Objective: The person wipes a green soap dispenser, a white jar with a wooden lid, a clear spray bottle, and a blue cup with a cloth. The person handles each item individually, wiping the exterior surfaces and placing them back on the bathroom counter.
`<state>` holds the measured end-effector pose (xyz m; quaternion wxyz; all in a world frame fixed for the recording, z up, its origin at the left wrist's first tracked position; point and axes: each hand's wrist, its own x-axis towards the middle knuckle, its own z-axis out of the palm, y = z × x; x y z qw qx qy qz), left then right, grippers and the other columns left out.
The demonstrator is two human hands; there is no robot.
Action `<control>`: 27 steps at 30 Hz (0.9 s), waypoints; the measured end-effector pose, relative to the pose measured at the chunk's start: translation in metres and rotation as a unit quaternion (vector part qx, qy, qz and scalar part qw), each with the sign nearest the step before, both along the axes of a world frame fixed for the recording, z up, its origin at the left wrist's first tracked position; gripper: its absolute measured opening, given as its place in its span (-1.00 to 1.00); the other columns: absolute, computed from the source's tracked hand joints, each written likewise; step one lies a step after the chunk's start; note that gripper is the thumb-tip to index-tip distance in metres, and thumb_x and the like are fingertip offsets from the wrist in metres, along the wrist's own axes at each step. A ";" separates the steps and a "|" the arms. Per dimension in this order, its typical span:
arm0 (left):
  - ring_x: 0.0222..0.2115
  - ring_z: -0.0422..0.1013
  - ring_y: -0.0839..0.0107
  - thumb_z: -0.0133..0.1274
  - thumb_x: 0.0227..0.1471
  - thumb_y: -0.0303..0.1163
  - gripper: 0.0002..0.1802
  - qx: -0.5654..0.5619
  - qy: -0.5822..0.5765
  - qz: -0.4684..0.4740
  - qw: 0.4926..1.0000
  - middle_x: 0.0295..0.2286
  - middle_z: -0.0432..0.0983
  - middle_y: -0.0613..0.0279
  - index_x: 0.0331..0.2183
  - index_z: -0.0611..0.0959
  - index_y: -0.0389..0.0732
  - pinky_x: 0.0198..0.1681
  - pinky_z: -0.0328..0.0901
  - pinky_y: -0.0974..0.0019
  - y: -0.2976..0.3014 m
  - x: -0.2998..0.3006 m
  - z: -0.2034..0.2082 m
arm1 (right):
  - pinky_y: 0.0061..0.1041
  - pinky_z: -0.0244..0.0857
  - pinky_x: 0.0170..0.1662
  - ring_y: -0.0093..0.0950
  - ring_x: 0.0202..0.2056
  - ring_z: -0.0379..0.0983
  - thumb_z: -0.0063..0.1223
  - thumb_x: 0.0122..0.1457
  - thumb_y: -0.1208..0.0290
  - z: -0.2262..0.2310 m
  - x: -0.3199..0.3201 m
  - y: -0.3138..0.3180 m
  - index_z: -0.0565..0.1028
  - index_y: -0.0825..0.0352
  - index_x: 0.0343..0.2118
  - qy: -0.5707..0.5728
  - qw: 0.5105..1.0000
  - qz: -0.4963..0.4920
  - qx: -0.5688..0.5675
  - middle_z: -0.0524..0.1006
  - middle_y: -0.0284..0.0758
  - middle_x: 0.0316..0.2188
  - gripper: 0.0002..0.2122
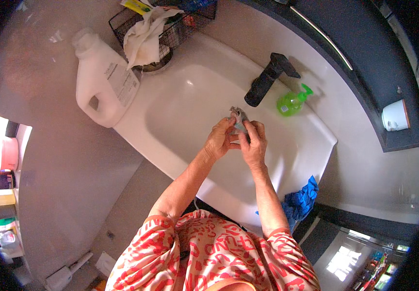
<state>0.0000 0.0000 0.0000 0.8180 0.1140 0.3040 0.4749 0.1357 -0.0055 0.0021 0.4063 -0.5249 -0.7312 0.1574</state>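
A small grey crumpled cloth (239,118) sits bunched and wet-looking in the middle of the frame, squeezed between the left hand (218,140) and right hand (254,145) over the white sink (180,104).

Both hands, left hand (217,140) and right hand (254,145), pinch a small grey cloth (239,119) together over the white sink (180,111), black tap (267,77) just beyond them, green soap bottle (292,102) beyond-right, white jug (103,82) far left.
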 end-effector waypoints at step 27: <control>-0.32 0.39 0.21 0.09 -0.11 -0.29 -0.68 0.158 0.696 -0.209 0.669 -0.37 0.44 0.14 -0.28 0.46 -0.22 -0.29 0.32 0.20 0.031 -0.024 -0.122 | -0.15 0.28 -0.22 -0.11 -0.11 0.21 0.07 -0.08 0.28 -0.093 -0.022 -0.005 0.28 0.15 -0.07 -0.349 0.897 -0.123 -0.242 0.26 -0.16 -0.13 -0.55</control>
